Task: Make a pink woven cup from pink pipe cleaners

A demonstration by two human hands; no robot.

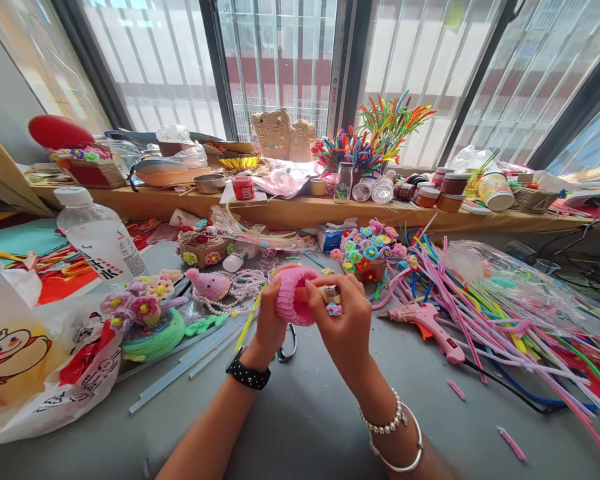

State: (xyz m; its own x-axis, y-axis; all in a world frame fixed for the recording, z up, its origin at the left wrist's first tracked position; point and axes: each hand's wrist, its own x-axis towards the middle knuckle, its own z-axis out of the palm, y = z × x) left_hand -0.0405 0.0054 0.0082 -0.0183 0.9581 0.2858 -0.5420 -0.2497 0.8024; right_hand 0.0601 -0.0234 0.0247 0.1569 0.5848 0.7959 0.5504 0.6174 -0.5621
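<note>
A pink, fuzzy round cup-like piece (296, 297), which looks made of wound pipe cleaners, is held up over the middle of the table. My left hand (271, 313) wraps round its left side, with a dark dotted watch band on the wrist. At its right rim my right hand (344, 317) pinches with thumb and fingers, the fingertips partly inside the opening. A small beige thing with a metallic end (330, 293) shows by the right fingers; its kind is unclear. Behind the left hand lies a pink stuffed-looking figure (211, 285) beside white bead strings (247, 290).
A pink glue gun (430, 323) lies at right, near loose pipe cleaners (480, 313). Clear glue sticks (190, 363), a green flower pot craft (153, 333) and a bottle (100, 233) are at left. A flower basket (367, 267) stands behind. Crafts and jars line the sill (290, 212).
</note>
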